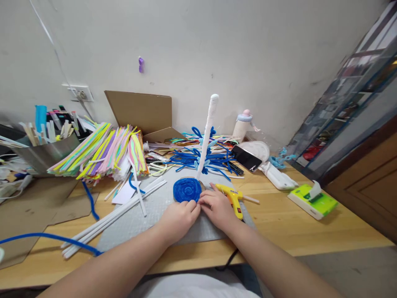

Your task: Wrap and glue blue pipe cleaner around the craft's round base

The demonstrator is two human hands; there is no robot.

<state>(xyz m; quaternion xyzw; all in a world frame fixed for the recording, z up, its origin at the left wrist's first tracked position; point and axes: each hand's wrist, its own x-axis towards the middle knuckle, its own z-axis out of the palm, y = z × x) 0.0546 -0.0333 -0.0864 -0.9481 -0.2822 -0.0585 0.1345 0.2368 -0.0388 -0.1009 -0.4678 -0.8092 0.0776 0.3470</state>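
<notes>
A flat disc of coiled blue pipe cleaner (187,190) lies on the grey mat (141,211). My left hand (182,217) is closed, its fingertips pinching the disc's front edge. Beside it, my right hand (217,207) grips the front right edge, fingers bent and tips near the left ones. The exact pinch point is hidden under the fingers. A white fuzzy post (208,136) with light-blue loops (204,162) around its lower part rises just behind the disc. To the right of my right hand lies a yellow glue gun (234,198) with a glue stick in its back.
Left are white sticks (124,215), a blue pipe cleaner (52,236) and bundled coloured pipe cleaners (102,153). Blue pipe cleaners (182,159) lie behind. A phone (247,158), a bottle (242,126), a white case (277,176) and a tissue pack (313,200) stand right.
</notes>
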